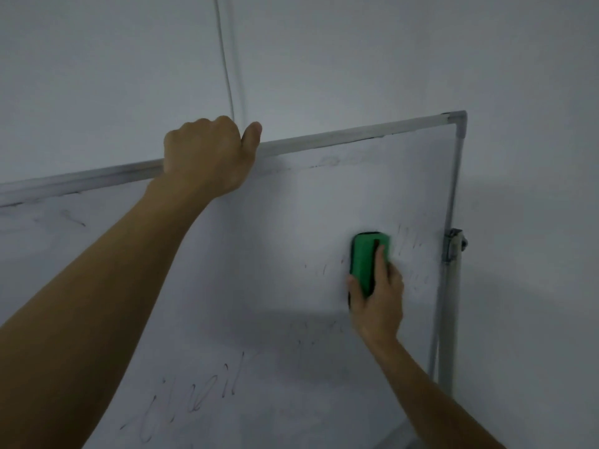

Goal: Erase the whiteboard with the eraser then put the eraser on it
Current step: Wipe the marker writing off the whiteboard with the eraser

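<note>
The whiteboard fills most of the view, tilted, its grey frame running along the top and down the right side. My left hand grips the top frame, fingers curled over its edge. My right hand holds the green eraser upright and flat against the board near the right side. Faint smeared marks lie to the right of the eraser. Dark handwriting remains at the lower left of the board.
A pale wall stands behind the board, with a thin cable running down it to the top frame. A metal clamp and stand post sit at the board's right edge.
</note>
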Action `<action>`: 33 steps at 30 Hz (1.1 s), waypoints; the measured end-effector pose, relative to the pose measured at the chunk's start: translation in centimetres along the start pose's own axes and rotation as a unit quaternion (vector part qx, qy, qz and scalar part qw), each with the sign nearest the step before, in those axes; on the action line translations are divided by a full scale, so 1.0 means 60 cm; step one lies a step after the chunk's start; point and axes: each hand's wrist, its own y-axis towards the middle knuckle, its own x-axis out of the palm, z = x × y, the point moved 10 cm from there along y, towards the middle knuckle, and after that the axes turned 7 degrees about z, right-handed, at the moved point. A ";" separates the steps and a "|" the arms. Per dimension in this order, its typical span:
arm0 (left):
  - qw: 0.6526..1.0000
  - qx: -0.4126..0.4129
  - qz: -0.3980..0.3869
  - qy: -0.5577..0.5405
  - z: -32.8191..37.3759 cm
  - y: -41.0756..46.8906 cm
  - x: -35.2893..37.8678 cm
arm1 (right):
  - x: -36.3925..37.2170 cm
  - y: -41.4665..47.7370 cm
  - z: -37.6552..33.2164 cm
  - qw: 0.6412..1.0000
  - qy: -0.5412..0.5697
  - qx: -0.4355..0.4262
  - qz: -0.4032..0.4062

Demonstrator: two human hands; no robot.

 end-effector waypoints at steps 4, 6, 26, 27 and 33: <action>1.000 -0.023 0.002 0.013 -0.006 0.000 -0.001 | 0.015 -0.029 -0.025 1.000 0.004 0.016 0.010; 0.999 -0.031 0.009 0.016 -0.010 0.001 -0.003 | 0.034 -0.123 -0.094 0.991 -0.005 -0.132 -0.032; 0.995 -0.068 0.049 0.050 -0.028 -0.006 -0.010 | 0.039 -0.150 -0.118 0.895 -0.018 -0.431 -0.112; 0.995 -0.067 0.051 0.050 -0.028 -0.006 -0.009 | 0.027 -0.092 -0.118 0.913 -0.020 -0.400 -0.080; 0.995 -0.065 0.057 0.059 -0.016 -0.004 -0.006 | -0.014 0.098 -0.071 0.986 -0.015 -0.164 0.020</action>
